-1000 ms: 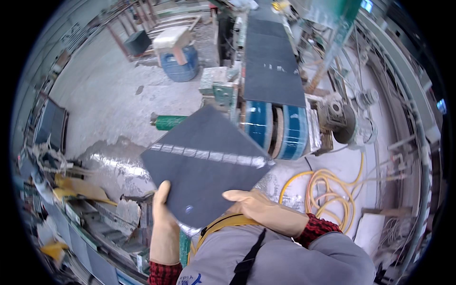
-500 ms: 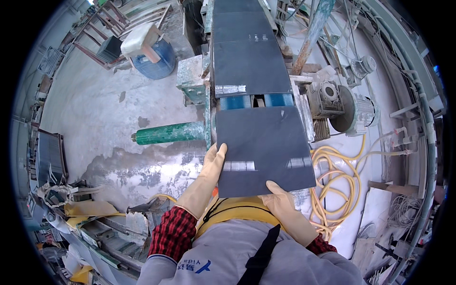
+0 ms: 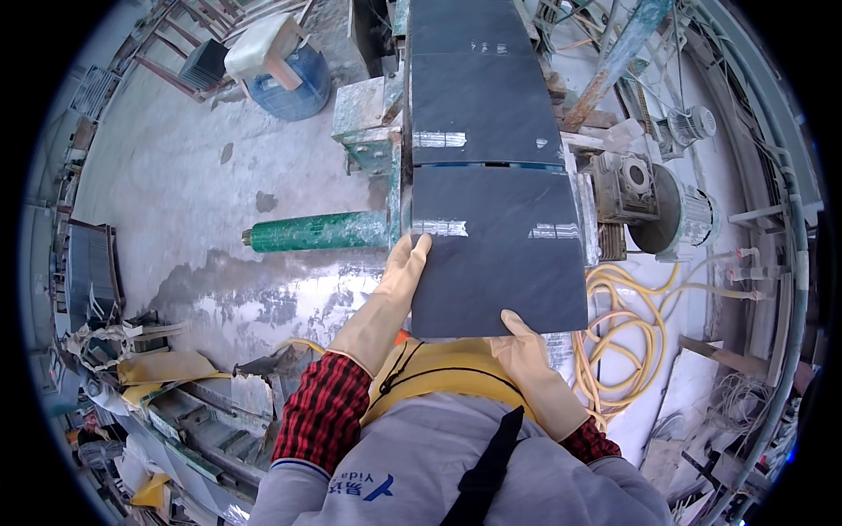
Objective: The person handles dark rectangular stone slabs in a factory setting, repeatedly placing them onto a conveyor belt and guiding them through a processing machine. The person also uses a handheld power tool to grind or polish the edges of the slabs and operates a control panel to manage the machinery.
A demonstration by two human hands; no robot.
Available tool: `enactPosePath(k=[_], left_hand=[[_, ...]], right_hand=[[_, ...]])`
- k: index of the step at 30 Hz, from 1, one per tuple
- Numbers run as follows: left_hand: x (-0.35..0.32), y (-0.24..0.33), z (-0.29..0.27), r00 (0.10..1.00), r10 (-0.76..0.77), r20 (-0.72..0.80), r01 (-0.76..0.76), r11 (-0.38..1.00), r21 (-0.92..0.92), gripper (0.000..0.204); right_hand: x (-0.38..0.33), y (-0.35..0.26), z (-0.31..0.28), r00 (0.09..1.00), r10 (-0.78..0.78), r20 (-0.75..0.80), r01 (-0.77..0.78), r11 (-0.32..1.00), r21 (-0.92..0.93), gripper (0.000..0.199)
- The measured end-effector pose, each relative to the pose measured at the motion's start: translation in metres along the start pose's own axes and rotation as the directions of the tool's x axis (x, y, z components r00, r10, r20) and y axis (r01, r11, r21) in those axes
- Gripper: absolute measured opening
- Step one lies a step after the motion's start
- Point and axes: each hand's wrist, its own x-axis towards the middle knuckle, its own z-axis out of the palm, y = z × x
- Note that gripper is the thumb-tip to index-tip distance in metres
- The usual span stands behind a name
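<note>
A dark grey stone slab [image 3: 496,272] lies flat at the near end of a conveyor, in front of my body. My left hand [image 3: 409,267], in a cream rubber glove, grips its left edge with the thumb on top. At the near edge my right hand [image 3: 519,337], gloved alike, holds on with the thumb over the top; its other fingers are hidden underneath. Beyond a narrow gap lies another dark slab [image 3: 491,110], in line with mine, and more follow farther up the conveyor.
On the right stand a motor with a gearbox [image 3: 624,184] and a coiled yellow hose [image 3: 614,342] on the floor. A green roller [image 3: 316,231] juts out at left beside the conveyor frame [image 3: 396,197]. Farther left is a blue barrel [image 3: 289,92]; scrap [image 3: 202,412] lies lower left.
Both hands have moved the near slab forward, away from me. The gap to the slab ahead has shrunk to a thin slit, covering most of the blue strips that showed there.
</note>
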Motion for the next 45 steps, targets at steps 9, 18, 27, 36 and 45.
enactPosePath(k=[9, 18, 27, 36, 45], left_hand=[[0.018, 0.011, 0.003, 0.992, -0.032, -0.122, 0.048, 0.991, 0.123, 0.055], [0.007, 0.009, -0.04, 0.987, -0.149, 0.061, 0.137, 0.976, 0.168, 0.032], [-0.045, -0.038, -0.004, 0.983, 0.11, 0.148, -0.086, 0.983, -0.16, 0.04], [-0.04, -0.04, -0.001, 0.986, 0.119, 0.114, -0.1, 0.981, -0.164, 0.043], [-0.028, -0.047, -0.013, 0.989, 0.061, 0.133, -0.034, 0.979, -0.2, 0.046]], right_hand=[[0.018, -0.008, -0.005, 0.996, 0.028, -0.087, -0.023, 0.998, 0.059, 0.03], [0.029, -0.018, -0.005, 0.946, 0.252, -0.205, -0.203, 0.951, 0.236, 0.029], [0.043, -0.017, -0.028, 0.958, 0.269, -0.101, -0.246, 0.949, 0.197, 0.03], [0.053, -0.023, -0.036, 0.953, 0.301, -0.024, -0.296, 0.947, 0.126, 0.034], [0.06, -0.026, -0.026, 0.911, 0.381, -0.156, -0.356, 0.919, 0.166, 0.035]])
